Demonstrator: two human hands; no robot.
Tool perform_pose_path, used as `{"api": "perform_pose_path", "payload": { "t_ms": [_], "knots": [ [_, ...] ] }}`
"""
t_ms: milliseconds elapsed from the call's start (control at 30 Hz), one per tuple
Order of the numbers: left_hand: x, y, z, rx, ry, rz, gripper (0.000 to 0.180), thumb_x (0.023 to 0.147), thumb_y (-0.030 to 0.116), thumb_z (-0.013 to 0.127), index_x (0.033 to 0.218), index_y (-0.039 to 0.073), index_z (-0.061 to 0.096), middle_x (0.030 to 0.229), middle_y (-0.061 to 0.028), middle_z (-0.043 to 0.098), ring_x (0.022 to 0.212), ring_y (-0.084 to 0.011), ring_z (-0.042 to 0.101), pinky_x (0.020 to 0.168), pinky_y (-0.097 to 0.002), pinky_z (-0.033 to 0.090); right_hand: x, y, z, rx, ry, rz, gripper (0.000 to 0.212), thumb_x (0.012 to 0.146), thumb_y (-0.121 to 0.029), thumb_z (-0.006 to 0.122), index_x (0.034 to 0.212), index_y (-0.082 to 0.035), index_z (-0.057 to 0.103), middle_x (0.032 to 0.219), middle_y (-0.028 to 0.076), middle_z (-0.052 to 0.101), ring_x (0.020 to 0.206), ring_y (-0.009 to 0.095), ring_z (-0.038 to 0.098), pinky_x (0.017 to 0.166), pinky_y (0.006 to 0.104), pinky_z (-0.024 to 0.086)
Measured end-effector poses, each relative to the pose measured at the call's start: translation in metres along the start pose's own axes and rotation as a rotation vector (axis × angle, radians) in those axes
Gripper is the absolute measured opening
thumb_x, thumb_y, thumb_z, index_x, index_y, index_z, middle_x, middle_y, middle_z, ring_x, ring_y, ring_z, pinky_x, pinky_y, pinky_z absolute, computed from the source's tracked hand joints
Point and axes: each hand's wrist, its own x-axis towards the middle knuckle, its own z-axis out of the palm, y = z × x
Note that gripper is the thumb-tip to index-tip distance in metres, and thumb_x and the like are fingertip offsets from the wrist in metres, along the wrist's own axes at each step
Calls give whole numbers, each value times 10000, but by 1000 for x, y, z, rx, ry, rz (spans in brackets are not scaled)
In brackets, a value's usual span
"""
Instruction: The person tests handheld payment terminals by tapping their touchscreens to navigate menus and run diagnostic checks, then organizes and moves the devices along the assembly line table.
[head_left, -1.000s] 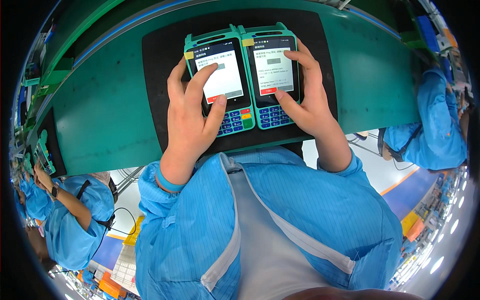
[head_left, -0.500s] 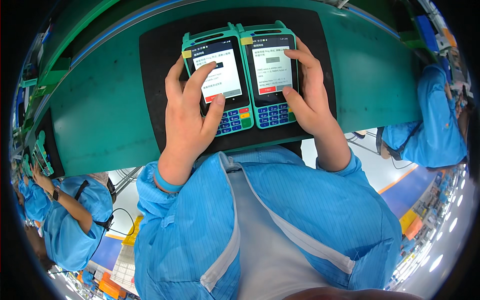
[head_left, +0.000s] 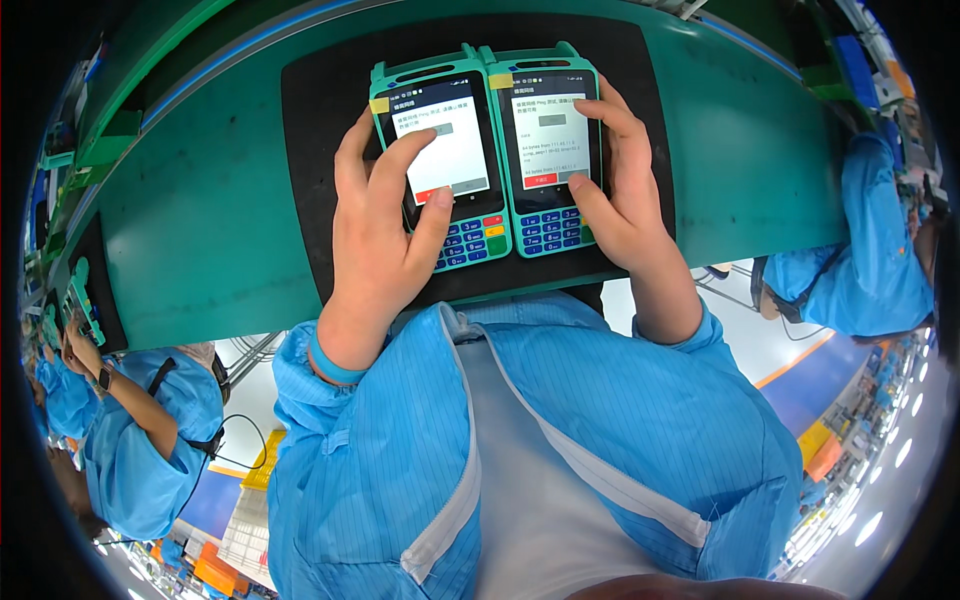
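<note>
Two card terminals (head_left: 463, 165) partly beneath left hand (head_left: 383, 225), right hand (head_left: 630, 205).

A green bench (head_left: 750, 170) bears a black mat (head_left: 318, 170) carrying two green-cased payment terminals (head_left: 468, 160).

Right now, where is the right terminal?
In the head view, the right terminal is above and right of centre, over the black mat, between the other terminal and the right hand.
</note>
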Motion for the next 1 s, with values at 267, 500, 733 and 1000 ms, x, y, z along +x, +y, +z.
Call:
{"api": "perform_pose_path", "payload": {
  "t_ms": [267, 500, 733, 1000],
  "knots": [
    [0, -2, 1, 10, -1, -7, 417, 908, 253, 593, 1288, 90, 538, 1377, -291, 367, 1133, -392, 571, 849, -426, 529, 0, 0, 0, 2, -1, 8, 592, 792, 4, 530, 1352, -73, 357, 1523, 282, 230, 1396, 411, 304, 1114, 468, 281],
    [1, -3, 0, 16, -3, 8, 424, 914, 268, 586, 1296, 89, 538, 1389, -286, 350, 1073, -355, 606, 845, -416, 531, 1, 2, 1, 1, -5, 1, 591, 792, -3, 532, 1352, -77, 357, 1527, 277, 229, 1395, 410, 303, 1117, 469, 277],
    [1, -3, -1, -37, 14, -2, 428, 912, 270, 591, 1301, 101, 535, 1387, -289, 359, 1101, -369, 585, 881, -437, 511, 1, 0, 2, 29, -1, 15, 592, 792, 3, 532, 1352, -82, 360, 1528, 275, 229, 1396, 409, 301, 1115, 468, 278],
    [3, -2, -1, -68, 17, -12, 426, 901, 242, 604, 1294, 93, 539, 1387, -283, 367, 1083, -365, 597, 861, -418, 520, 4, 0, 1, 2, -5, 12, 587, 791, 10, 533, 1347, -79, 366, 1527, 276, 230, 1395, 409, 305, 1115, 468, 282]
  ]
}}
